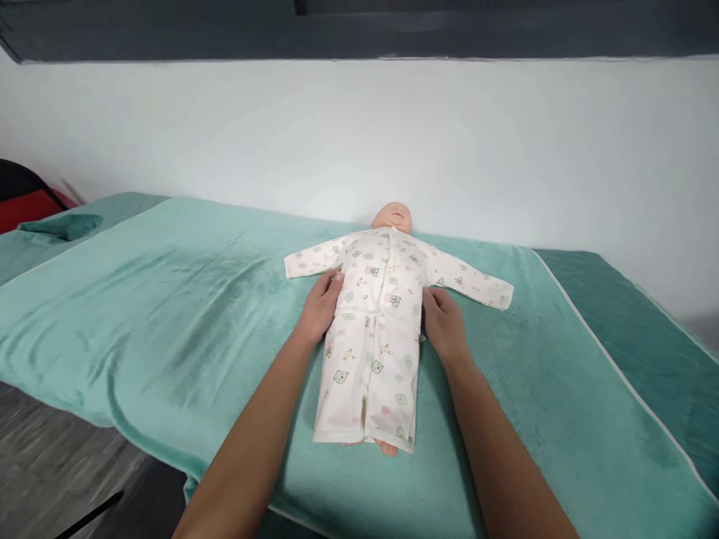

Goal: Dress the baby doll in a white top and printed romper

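The smooth plastic baby doll (393, 216), dressed in a white cotton top (365, 262) and matching trousers (344, 382) with small animal prints, lies front up on a teal plush blanket (185, 314), between the two hands. The left hand (320, 307) meets its left-of-view side near the waist, the right hand (446, 326) the opposite side; neither is clearly nearer. The doll's long axis runs away from the person, between the forearms, its head towards the white wall (348, 135) and its feet towards the person (only toes show past the hems). The sleeves spread outwards, beyond both hands. The fingers of both hands are bent in against the clothing's edges, partly hidden; whether they pinch cloth, I cannot tell.
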Demonstrator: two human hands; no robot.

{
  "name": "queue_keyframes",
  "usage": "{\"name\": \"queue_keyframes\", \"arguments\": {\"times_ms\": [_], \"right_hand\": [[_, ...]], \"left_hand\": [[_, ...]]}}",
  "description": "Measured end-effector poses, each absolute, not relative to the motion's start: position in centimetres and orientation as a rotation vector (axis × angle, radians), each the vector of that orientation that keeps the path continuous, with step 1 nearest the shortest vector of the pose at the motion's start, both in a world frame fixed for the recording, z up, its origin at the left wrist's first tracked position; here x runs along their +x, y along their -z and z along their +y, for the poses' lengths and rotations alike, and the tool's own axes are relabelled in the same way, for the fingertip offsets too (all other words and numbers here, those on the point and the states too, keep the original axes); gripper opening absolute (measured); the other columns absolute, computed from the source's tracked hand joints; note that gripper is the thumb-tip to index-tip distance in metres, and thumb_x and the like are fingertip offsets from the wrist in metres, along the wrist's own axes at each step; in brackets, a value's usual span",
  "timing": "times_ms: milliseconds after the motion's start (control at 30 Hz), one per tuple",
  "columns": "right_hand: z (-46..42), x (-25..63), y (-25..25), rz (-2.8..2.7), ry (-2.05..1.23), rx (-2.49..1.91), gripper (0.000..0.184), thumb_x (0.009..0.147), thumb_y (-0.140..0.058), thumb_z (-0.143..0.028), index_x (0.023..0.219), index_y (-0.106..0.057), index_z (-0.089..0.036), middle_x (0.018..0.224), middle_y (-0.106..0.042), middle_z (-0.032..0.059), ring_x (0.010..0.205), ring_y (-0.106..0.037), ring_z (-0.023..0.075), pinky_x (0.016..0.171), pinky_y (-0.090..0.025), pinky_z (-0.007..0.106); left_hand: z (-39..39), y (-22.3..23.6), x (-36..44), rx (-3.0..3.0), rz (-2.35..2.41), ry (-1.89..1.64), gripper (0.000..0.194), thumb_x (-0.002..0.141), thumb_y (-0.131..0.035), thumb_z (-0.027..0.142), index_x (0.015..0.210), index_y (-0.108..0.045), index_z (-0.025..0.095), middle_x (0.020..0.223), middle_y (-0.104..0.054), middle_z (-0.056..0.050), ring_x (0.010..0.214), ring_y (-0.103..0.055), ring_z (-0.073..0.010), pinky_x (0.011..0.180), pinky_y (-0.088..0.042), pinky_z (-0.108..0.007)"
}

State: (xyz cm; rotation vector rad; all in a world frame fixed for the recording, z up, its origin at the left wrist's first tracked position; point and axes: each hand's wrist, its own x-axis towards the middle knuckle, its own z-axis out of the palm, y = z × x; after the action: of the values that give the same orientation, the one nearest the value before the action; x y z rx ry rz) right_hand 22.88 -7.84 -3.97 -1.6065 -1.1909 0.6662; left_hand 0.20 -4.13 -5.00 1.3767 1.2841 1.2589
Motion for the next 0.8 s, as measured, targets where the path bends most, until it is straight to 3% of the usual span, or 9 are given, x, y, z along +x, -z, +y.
{"name": "queue_keyframes", "arguments": {"times_ms": [233, 567, 633, 700, 800], "right_hand": [[-7.9, 22.9, 3.8, -1.195, -0.710, -1.584, 0.037, 0.090, -0.051, -0.046, 0.064, -0.038, -0.022, 0.063, -0.041, -0.0048, 0.062, -0.036, 0.0130, 0.057, -0.028, 0.027], [-8.1, 22.6, 3.3, -1.166, -0.737, -1.581, 0.038, 0.090, -0.052, -0.044, 0.063, -0.035, -0.023, 0.060, -0.037, -0.0052, 0.059, -0.035, 0.0120, 0.053, -0.027, 0.026], [-8.2, 22.5, 3.1, -1.160, -0.744, -1.586, 0.038, 0.090, -0.052, -0.044, 0.063, -0.035, -0.022, 0.060, -0.037, -0.0054, 0.057, -0.035, 0.0116, 0.052, -0.027, 0.026], [-8.2, 22.5, 3.0, -1.154, -0.751, -1.591, 0.038, 0.090, -0.051, -0.043, 0.063, -0.035, -0.022, 0.059, -0.036, -0.0056, 0.056, -0.035, 0.0112, 0.052, -0.026, 0.026], [-8.2, 22.5, 2.9, -1.152, -0.753, -1.594, 0.038, 0.090, -0.051, -0.043, 0.063, -0.035, -0.022, 0.058, -0.037, -0.0057, 0.055, -0.035, 0.0109, 0.052, -0.026, 0.026]], "left_hand": [[-3.8, 5.7, 0.0, 1.382, 1.406, -1.268, 0.049, 0.092, -0.053, 0.057, 0.123, -0.068, 0.023, 0.114, -0.073, -0.007, 0.106, -0.065, -0.0253, 0.097, -0.049, -0.039], [-3.1, 6.7, -0.4, 1.432, 1.523, -1.282, 0.037, 0.091, -0.053, 0.044, 0.117, -0.069, 0.022, 0.100, -0.073, -0.007, 0.094, -0.066, -0.0235, 0.091, -0.052, -0.040], [-2.7, 6.9, -0.6, 1.468, 1.620, -1.325, 0.039, 0.092, -0.051, 0.038, 0.123, -0.065, 0.020, 0.108, -0.071, -0.010, 0.098, -0.065, -0.0238, 0.095, -0.052, -0.041], [-2.4, 6.9, -0.9, 1.580, 1.698, -1.358, 0.043, 0.092, -0.049, 0.031, 0.130, -0.061, 0.016, 0.126, -0.065, -0.015, 0.115, -0.061, -0.0260, 0.104, -0.047, -0.042], [-2.1, 6.8, -1.2, 1.826, 1.687, -1.273, 0.046, 0.093, -0.046, 0.029, 0.136, -0.058, 0.016, 0.146, -0.054, -0.016, 0.140, -0.044, -0.0290, 0.119, -0.033, -0.045]]}}
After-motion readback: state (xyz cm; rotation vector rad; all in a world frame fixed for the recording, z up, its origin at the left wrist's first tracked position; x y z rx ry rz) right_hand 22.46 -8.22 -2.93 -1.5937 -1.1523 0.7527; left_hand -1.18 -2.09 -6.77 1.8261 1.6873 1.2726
